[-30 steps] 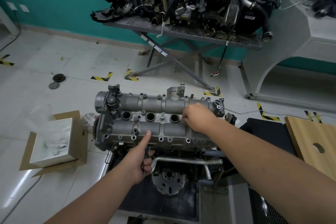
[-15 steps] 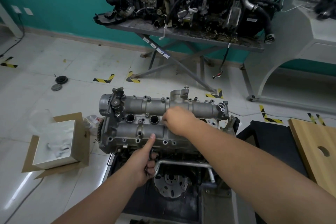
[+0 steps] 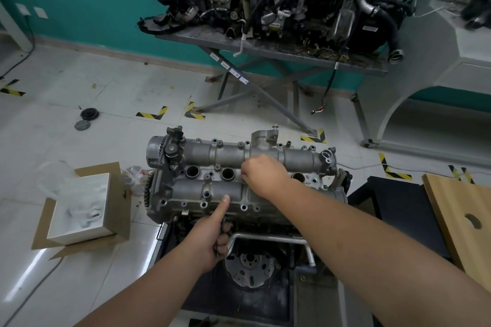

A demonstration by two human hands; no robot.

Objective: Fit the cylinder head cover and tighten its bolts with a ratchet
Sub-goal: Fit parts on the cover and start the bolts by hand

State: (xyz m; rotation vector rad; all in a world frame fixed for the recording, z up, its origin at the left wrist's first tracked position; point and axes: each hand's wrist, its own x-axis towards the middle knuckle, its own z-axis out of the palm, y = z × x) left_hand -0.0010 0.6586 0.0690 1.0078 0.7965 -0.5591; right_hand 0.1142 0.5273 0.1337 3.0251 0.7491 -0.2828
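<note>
My left hand (image 3: 211, 236) is gripping a dark tool handle, mostly hidden in my fist, thumb lying up against the near edge of the grey cast-aluminium cylinder head cover (image 3: 233, 180). Just beyond, my right hand (image 3: 263, 175) is curling its fingers on the cover's middle; what they are pinching is hidden. Bare white floor (image 3: 106, 98) is lying open to the left. No writing is legible.
</note>
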